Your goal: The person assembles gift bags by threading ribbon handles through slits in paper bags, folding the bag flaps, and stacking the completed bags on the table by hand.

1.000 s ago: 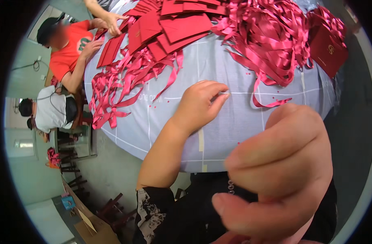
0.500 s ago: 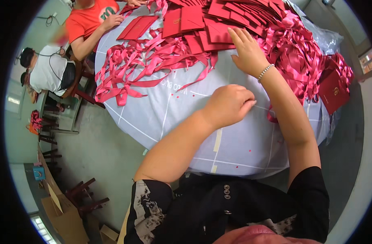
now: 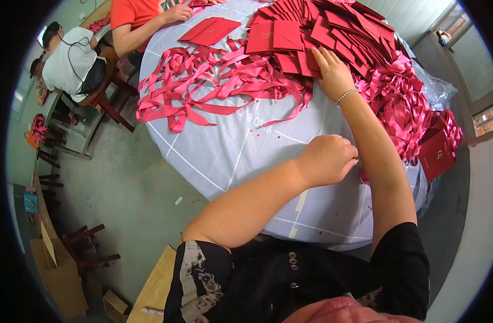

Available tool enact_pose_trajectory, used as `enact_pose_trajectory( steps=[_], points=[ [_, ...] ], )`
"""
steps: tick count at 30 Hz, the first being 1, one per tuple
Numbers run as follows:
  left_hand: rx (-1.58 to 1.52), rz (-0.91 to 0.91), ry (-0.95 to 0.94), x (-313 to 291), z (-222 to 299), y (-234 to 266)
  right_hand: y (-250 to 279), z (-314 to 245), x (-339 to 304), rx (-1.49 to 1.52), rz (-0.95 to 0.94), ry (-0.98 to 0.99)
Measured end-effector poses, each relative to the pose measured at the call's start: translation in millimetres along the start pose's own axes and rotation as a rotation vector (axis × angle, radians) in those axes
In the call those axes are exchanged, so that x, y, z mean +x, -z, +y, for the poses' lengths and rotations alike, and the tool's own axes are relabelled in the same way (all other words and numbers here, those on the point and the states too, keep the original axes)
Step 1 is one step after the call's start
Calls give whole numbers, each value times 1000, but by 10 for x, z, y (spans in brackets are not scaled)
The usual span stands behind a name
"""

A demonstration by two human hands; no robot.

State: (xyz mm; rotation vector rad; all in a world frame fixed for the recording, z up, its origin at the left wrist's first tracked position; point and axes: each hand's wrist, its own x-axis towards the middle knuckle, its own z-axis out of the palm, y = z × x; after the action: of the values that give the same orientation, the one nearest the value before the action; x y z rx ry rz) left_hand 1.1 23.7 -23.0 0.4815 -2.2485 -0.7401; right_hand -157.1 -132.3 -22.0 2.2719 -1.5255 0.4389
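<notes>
My right hand (image 3: 336, 75) reaches to the near edge of a pile of red card envelopes (image 3: 354, 39). Its fingers are stretched out, and their tips touch the envelopes. Closer to me, my left hand (image 3: 330, 160) is held closed over the table beside my right forearm. What it holds, if anything, is hidden inside the curled fingers. A tangle of pink-red ribbons (image 3: 192, 99) lies to the left of the pile. A thicker heap of the same ribbon (image 3: 394, 113) sits to the right, beyond my right forearm.
The round table has a grey-blue checked cloth (image 3: 214, 148). A few red envelopes (image 3: 210, 31) lie at the far left, near a person in an orange shirt (image 3: 136, 27). One red envelope (image 3: 436, 156) rests at the right edge by clear plastic (image 3: 438, 89). Wooden stools (image 3: 90, 247) stand left.
The view has shifted, so the table sits farther right and lower. My right hand has edged left along the envelopes. My left hand stays closed, slightly nearer to me.
</notes>
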Motion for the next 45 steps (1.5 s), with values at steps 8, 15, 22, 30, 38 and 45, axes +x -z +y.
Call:
enact_pose_trajectory(
  steps=[8, 15, 22, 30, 38, 45],
  points=[
    [7, 314, 31, 48, -114, 191, 245, 74, -239, 36, 14, 33],
    [-138, 854, 59, 138, -125, 578, 1046, -541, -1263, -19, 8, 1],
    [-206, 547, 434, 136, -403, 586, 1655, -933, -1765, 416, -413, 105],
    [54, 19, 358, 76, -314, 400, 1585, -185, -1712, 437, -133, -187],
    [-45, -18, 422, 125, -323, 389, 937, 445, -1910, 392, -100, -271],
    [165, -33, 428, 117, -205, 376, 953, 378, -1862, 427, -94, -370]
  ],
)
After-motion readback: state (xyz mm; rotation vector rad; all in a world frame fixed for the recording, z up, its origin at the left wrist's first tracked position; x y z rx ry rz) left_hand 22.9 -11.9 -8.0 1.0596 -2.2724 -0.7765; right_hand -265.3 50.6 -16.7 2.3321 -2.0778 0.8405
